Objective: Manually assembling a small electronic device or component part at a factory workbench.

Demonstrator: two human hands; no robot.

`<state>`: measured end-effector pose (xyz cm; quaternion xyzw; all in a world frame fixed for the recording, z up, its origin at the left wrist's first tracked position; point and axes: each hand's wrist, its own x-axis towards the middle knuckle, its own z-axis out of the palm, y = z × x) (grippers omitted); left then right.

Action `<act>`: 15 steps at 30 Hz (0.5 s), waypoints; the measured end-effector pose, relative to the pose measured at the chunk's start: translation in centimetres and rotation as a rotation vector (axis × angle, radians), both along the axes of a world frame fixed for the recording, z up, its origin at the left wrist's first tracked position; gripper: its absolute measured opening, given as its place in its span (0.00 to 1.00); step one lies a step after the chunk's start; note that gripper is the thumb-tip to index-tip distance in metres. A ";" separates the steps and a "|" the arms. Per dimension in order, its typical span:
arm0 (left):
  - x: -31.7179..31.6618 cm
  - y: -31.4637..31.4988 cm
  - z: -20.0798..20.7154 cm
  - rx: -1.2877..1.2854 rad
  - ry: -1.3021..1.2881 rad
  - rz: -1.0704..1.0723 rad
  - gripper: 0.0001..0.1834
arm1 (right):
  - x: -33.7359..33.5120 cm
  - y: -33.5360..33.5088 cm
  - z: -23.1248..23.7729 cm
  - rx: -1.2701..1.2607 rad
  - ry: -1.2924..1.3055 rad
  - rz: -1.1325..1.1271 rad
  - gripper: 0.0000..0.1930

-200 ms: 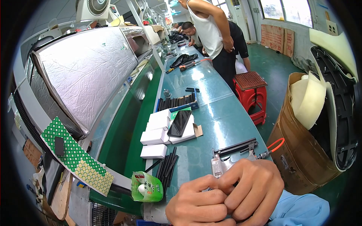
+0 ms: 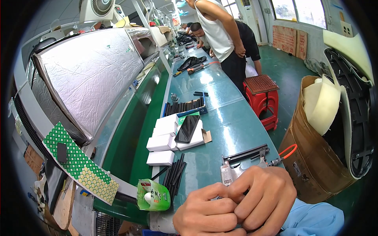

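Note:
My left hand [image 2: 208, 214] and my right hand [image 2: 265, 198] are both closed, side by side at the near end of the table, knuckles up and fingers curled under. Their thumbs and index fingers meet in the middle. Whatever lies inside the fingers, if anything, is hidden. Just beyond my right hand lies a pneumatic staple gun [image 2: 231, 173] with a dark magazine and an orange air hose [image 2: 290, 151]. Left of it are loose black staple strips [image 2: 173, 179]. A green packet [image 2: 159, 198] with something white in it stands left of my left hand.
White small boxes [image 2: 162, 158] and a black phone [image 2: 188, 129] lie further up the table, before a tray of black strips [image 2: 185, 107]. A red stool [image 2: 264, 100] and a cardboard box [image 2: 315, 161] with foam are at right. People lean over the far table.
My hands stay as they were. At the far table, the person in a white top has shifted slightly, with the near arm hanging a little lower.

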<state>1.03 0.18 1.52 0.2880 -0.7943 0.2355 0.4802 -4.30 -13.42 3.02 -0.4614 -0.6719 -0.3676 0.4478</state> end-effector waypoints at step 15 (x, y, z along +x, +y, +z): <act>-0.3 -0.2 0.0 -0.012 0.026 0.003 0.04 | -0.7 -0.4 -0.4 -0.026 0.071 -0.036 0.15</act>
